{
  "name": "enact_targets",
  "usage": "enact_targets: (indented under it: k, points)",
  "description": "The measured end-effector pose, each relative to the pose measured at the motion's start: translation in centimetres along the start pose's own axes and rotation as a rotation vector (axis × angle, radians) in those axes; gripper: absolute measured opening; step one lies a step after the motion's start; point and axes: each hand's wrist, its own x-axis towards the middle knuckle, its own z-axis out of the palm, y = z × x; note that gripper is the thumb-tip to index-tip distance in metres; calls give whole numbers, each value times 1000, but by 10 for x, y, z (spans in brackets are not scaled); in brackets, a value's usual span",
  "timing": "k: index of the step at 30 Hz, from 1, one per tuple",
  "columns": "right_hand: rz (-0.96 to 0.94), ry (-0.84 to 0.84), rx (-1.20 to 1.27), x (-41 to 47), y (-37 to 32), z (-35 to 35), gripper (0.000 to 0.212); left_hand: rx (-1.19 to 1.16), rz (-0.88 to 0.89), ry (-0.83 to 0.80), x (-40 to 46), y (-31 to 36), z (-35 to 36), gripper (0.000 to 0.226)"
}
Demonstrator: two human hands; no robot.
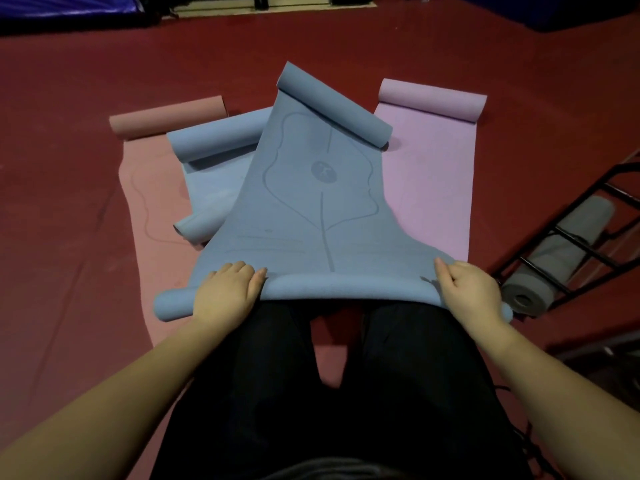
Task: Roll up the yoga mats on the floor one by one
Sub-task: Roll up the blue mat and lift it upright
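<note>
Hands sit on the rolled near end of the top blue mat (311,209), just ahead of the knees: the left hand (227,292) curls its fingers over the roll near its left end, and the right hand (471,292) grips it near the right end. Beyond them this mat stretches away across a second blue mat (211,181), a salmon mat (152,209) and a pink mat (433,188) on the red floor (69,98).
</note>
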Motion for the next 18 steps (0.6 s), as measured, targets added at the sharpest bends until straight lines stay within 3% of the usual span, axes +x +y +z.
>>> enact_targets:
  k: [3, 6, 10, 14, 18]
  points:
    - [-148, 26, -55, -12, 5, 1, 54, -35, -76, -76, 11, 3, -2, 55]
    - [-173, 21, -61, -17, 7, 8, 42, -31, -126, -154, 21, 6, -7, 55]
    - [-140, -34, -38, -5, 3, 6, 55, -1, -109, -268, 39, 9, -21, 60]
    - [-78, -246, -138, 32, -7, -14, 52, 162, -51, -291, 71, 12, -47, 66]
    - [-39, -490, -184, 63, -18, -40, 51, 168, -82, -429, 94, 12, -69, 64]
